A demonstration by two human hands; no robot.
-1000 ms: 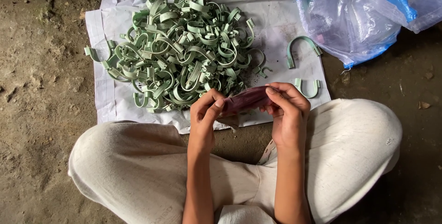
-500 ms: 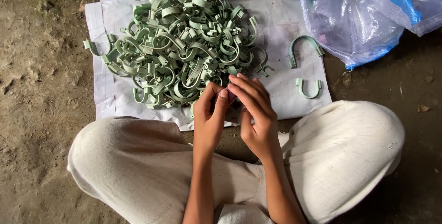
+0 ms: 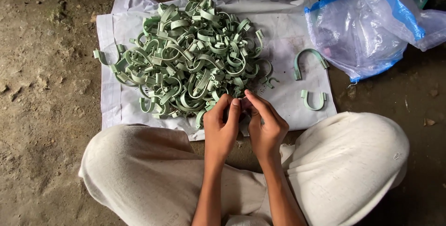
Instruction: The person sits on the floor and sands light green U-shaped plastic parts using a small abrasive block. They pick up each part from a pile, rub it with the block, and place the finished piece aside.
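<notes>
both hands meet at lower centre of the frame, left hand (image 3: 222, 126) and right hand (image 3: 265, 126) with fingertips pinched together on something small i cannot make out, just below the clip pile (image 3: 190, 52) on the sheet (image 3: 290, 26). best kept close, with a firm pinch.

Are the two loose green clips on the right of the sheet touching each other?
Apart. The head view shows bare white sheet between the upper clip and the lower clip.

Clip pile (image 3: 190, 54) crowds sheet (image 3: 288, 26) ahead; bare strip rightward (two loose clips (image 3: 312, 99) there); bag (image 3: 367, 31) beyond.
</notes>
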